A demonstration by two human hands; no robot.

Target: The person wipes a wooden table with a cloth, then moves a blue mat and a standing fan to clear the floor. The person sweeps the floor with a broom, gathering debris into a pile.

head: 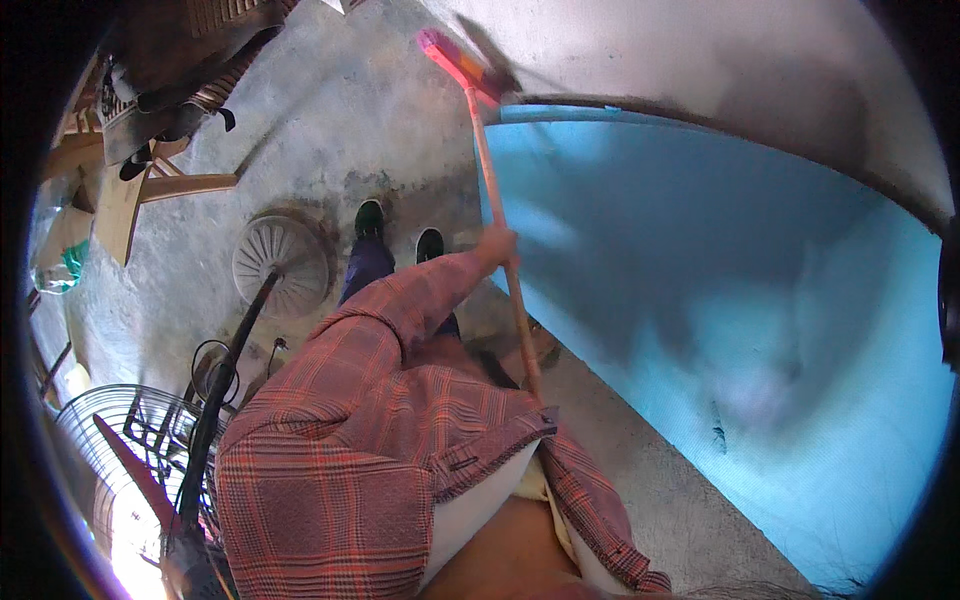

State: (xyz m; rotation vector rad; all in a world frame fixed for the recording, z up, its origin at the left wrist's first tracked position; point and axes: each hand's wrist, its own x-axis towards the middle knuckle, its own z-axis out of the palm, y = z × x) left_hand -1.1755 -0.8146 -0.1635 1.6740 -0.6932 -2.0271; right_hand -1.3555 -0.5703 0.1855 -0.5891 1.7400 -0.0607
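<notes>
My left hand is closed around the middle of a broom's long handle. The handle slants from the broom head down to the front of my plaid shirt, where its near end is hidden. The pink broom head, with purple and orange bristles, is by the foot of the pale wall, just beyond the corner of a large blue sheet or mat. My right hand is out of sight; the right side of the shirt shows at the lower right.
A pedestal fan's round base stands on the concrete floor left of my shoes, its wire cage at the lower left. Wooden furniture legs and a clear plastic item are at the upper left. The blue sheet borders my right side.
</notes>
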